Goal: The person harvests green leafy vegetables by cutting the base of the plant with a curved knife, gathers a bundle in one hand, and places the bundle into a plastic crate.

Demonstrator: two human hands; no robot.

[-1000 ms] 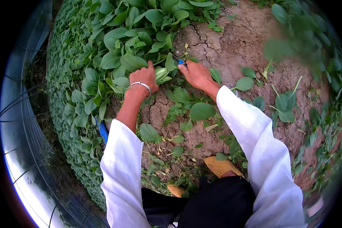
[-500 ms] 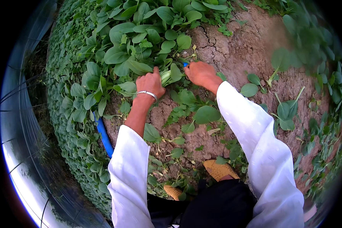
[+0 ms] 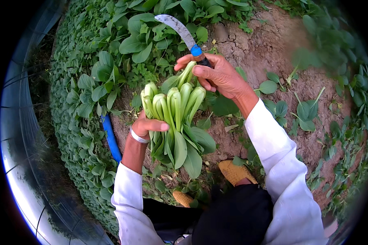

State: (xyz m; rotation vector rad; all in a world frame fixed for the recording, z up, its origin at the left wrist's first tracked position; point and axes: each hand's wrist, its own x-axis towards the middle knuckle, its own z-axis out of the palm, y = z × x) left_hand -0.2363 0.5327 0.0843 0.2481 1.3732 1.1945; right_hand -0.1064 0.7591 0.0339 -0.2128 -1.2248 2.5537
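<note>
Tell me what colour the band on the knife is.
Blue, on the knife in the right hand; head view.

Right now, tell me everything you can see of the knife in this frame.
The knife has a curved, sickle-like blade of dull grey metal, mottled and worn, with its tip pointing up and to the left over the leafy plants. A blue band sits where the blade meets a dark handle. The right hand grips the handle, hiding most of it, and also touches the stalk ends of the cut greens held by the left hand.
</note>
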